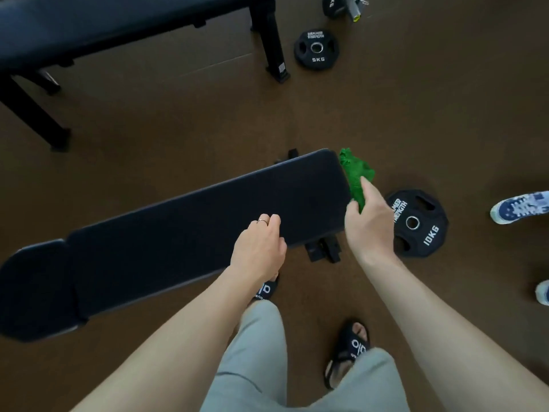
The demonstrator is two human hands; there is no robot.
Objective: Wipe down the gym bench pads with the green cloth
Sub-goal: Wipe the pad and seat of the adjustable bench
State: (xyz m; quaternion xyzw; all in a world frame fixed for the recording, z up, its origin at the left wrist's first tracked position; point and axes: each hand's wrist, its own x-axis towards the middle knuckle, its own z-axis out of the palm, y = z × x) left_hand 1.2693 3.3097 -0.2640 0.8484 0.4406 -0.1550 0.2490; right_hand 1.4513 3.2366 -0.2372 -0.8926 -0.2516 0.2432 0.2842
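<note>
Fingers of my right hand (pixel 370 224) pinch the crumpled green cloth (pixel 356 176), which hangs against the end face of the long black padded bench pad (pixel 208 221), just off its right end. My left hand (pixel 258 248) rests on the near edge of that same pad, fingers curled over the rim with a ring on one of them; it looks like a light grip, though the fingertips blur into the dark vinyl. A shorter black seat pad (pixel 32 289) continues the bench to the left. Under the right end, part of the black metal frame (pixel 323 249) shows. On the brown floor (pixel 178 120) just beyond my right hand lies a black 10 kg weight plate (pixel 419 224); a black 5 kg weight plate (pixel 316 49) lies well apart, near the leg of a second black bench (pixel 118 22). My grey trousers (pixel 255 361) and black slide sandals (pixel 350 352) are below. Someone's blue-and-white sneaker (pixel 520 206) is at the right edge.
</note>
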